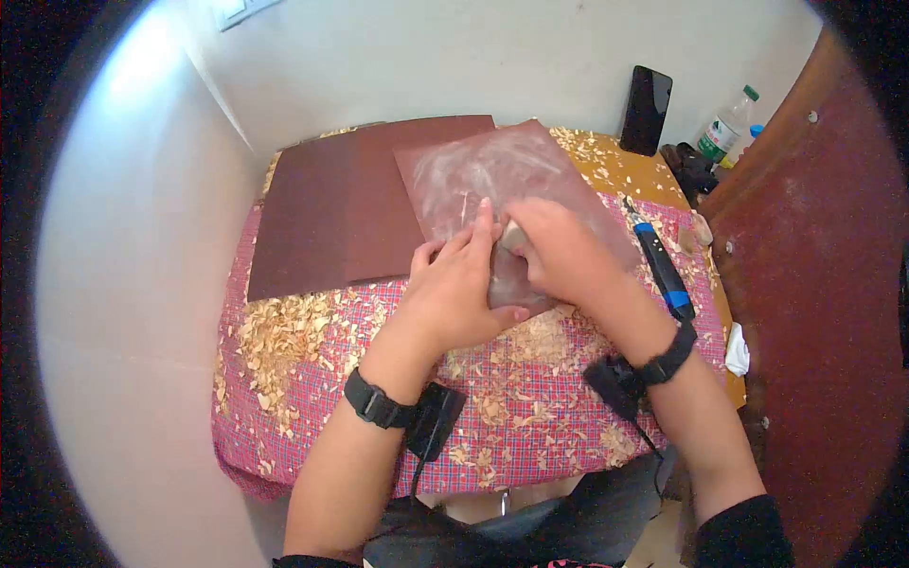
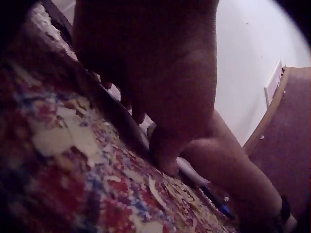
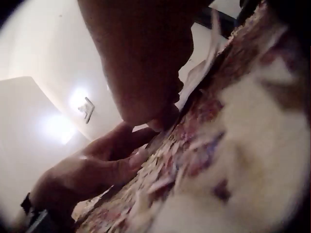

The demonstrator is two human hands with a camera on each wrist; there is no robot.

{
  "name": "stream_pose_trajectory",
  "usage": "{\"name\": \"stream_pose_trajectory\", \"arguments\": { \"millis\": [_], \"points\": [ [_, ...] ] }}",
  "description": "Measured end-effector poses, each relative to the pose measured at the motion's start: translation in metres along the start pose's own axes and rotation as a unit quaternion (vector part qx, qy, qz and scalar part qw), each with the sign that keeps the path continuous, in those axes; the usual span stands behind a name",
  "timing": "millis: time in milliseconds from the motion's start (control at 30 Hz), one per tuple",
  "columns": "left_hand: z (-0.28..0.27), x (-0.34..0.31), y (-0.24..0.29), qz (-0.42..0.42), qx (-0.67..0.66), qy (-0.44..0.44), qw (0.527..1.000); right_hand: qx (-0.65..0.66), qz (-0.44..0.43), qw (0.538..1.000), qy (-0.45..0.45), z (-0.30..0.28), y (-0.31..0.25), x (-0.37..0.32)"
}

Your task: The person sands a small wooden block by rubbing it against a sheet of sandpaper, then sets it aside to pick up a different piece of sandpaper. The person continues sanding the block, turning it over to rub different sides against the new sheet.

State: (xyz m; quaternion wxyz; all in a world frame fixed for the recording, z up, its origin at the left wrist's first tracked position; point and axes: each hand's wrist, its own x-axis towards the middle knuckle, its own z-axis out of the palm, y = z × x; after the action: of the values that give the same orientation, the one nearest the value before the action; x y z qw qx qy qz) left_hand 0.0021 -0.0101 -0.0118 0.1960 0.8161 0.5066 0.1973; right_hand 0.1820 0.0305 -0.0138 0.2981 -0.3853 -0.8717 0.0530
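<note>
My right hand [image 1: 565, 248] grips a small pale wooden piece [image 1: 513, 237] against a dusty reddish-brown sheet of sandpaper [image 1: 516, 156]. Most of the piece is hidden by the curled fingers. Flat on the same sheet, just left of the piece, rests my left hand [image 1: 453, 293], its fingers extended and its thumb spread toward the sheet's near edge. White dust smears cover the sandpaper's middle. Seen from the left wrist, the left hand [image 2: 150, 68] is dark and low over the cloth, with the right forearm behind it.
Darker sandpaper sheets [image 1: 327, 204] lie to the left. Wood shavings [image 1: 284, 331] are strewn over the checked cloth [image 1: 379, 464]. A blue-and-black tool [image 1: 665, 270] lies at the right. Behind it stand a phone [image 1: 647, 109] and a green-capped bottle [image 1: 727, 125], near a reddish-brown panel [image 1: 824, 256].
</note>
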Motion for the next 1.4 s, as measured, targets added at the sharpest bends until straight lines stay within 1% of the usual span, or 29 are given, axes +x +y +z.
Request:
{"name": "stream_pose_trajectory", "arguments": {
  "millis": [67, 133, 167, 233, 267, 300, 333, 367, 433, 467, 533, 567, 633, 667, 733, 767, 800, 833, 867, 933, 967, 1000, 1067, 1100, 1167, 1267, 1300, 1333, 1400],
  "points": [
    [0.001, -0.001, -0.001, 0.000, 0.005, 0.003, 1.000, -0.015, 0.014, 1.000, -0.004, 0.001, 0.002, -0.002],
    [0.000, 0.001, -0.002, 0.001, 0.005, 0.009, 1.000, 0.029, 0.014, 0.998, -0.055, -0.009, -0.011, -0.012],
    [0.000, 0.001, -0.002, -0.001, 0.019, 0.002, 1.000, 0.027, 0.015, 0.998, -0.062, -0.006, -0.012, -0.009],
    [0.000, 0.000, -0.001, 0.001, 0.033, -0.009, 0.999, 0.000, 0.008, 0.999, -0.043, -0.003, -0.011, -0.004],
    [-0.001, 0.001, 0.000, -0.005, 0.033, -0.013, 0.999, -0.003, 0.010, 0.999, -0.042, 0.002, -0.001, 0.003],
    [-0.003, 0.002, 0.001, -0.012, 0.034, -0.017, 0.999, -0.027, -0.003, 1.000, -0.003, 0.013, 0.017, 0.013],
    [-0.004, 0.002, 0.002, -0.010, 0.034, -0.015, 0.999, -0.051, -0.018, 0.998, 0.037, 0.015, 0.021, 0.022],
    [-0.006, 0.002, 0.003, -0.026, 0.036, -0.022, 0.999, -0.052, -0.019, 0.998, 0.038, 0.014, 0.023, 0.018],
    [-0.008, 0.000, 0.000, -0.047, 0.034, -0.026, 0.998, 0.013, -0.011, 1.000, -0.010, 0.003, 0.011, 0.008],
    [-0.007, 0.001, -0.002, -0.035, 0.030, -0.025, 0.999, 0.013, -0.013, 1.000, -0.013, -0.001, 0.001, 0.000],
    [-0.003, 0.002, -0.004, -0.023, 0.022, -0.027, 0.999, 0.012, 0.025, 0.998, -0.063, -0.009, -0.019, -0.015],
    [-0.003, 0.003, -0.004, -0.018, 0.026, -0.032, 0.999, 0.011, 0.028, 0.997, -0.064, -0.007, -0.014, -0.014],
    [-0.003, 0.004, -0.003, -0.008, 0.034, -0.036, 0.999, 0.017, -0.002, 1.000, -0.023, 0.004, 0.009, 0.001],
    [-0.001, 0.003, -0.003, -0.007, 0.046, -0.028, 0.999, 0.017, -0.004, 1.000, -0.021, 0.012, 0.020, 0.009],
    [-0.004, 0.001, -0.002, -0.009, 0.057, -0.021, 0.998, -0.050, -0.042, 0.996, 0.064, 0.021, 0.028, 0.023],
    [-0.007, 0.003, -0.001, -0.023, 0.052, -0.028, 0.998, -0.050, -0.041, 0.996, 0.062, 0.022, 0.028, 0.014],
    [-0.007, 0.004, 0.002, -0.035, 0.044, -0.036, 0.998, -0.024, -0.025, 0.999, 0.032, 0.011, 0.012, 0.005],
    [-0.006, 0.005, 0.001, -0.033, 0.041, -0.036, 0.998, 0.001, -0.010, 1.000, 0.005, 0.002, -0.002, -0.001],
    [-0.006, 0.005, 0.001, -0.027, 0.045, -0.035, 0.998, -0.002, -0.012, 1.000, 0.003, -0.002, -0.011, -0.006],
    [-0.003, 0.005, -0.002, -0.022, 0.047, -0.037, 0.998, 0.021, 0.027, 0.999, -0.039, -0.005, -0.023, -0.016],
    [-0.001, 0.005, -0.003, -0.016, 0.052, -0.031, 0.998, 0.071, 0.007, 0.997, 0.002, 0.004, -0.012, -0.011],
    [0.001, 0.005, -0.004, -0.009, 0.057, -0.028, 0.998, 0.073, 0.010, 0.997, 0.006, 0.012, 0.003, -0.001],
    [-0.001, 0.006, -0.004, -0.019, 0.050, -0.029, 0.998, -0.015, -0.029, 0.997, 0.065, 0.021, 0.024, 0.018],
    [-0.002, 0.006, -0.004, -0.029, 0.039, -0.030, 0.998, -0.015, -0.029, 0.997, 0.066, 0.018, 0.022, 0.016],
    [-0.005, 0.006, -0.002, -0.038, 0.027, -0.037, 0.998, 0.010, 0.023, 0.999, -0.036, 0.007, 0.005, 0.009],
    [-0.007, 0.006, -0.003, -0.047, 0.025, -0.043, 0.998, 0.037, 0.011, 0.998, -0.054, 0.002, -0.026, -0.004],
    [-0.006, 0.006, -0.003, -0.042, 0.036, -0.045, 0.997, 0.099, 0.003, 0.995, -0.007, 0.008, -0.015, -0.001],
    [-0.006, 0.007, -0.002, -0.040, 0.037, -0.047, 0.997, 0.099, 0.005, 0.995, -0.005, 0.011, -0.003, 0.006],
    [-0.006, 0.006, -0.004, -0.047, 0.037, -0.042, 0.997, -0.009, 0.016, 0.999, 0.036, 0.013, 0.012, 0.022]
  ]
}}
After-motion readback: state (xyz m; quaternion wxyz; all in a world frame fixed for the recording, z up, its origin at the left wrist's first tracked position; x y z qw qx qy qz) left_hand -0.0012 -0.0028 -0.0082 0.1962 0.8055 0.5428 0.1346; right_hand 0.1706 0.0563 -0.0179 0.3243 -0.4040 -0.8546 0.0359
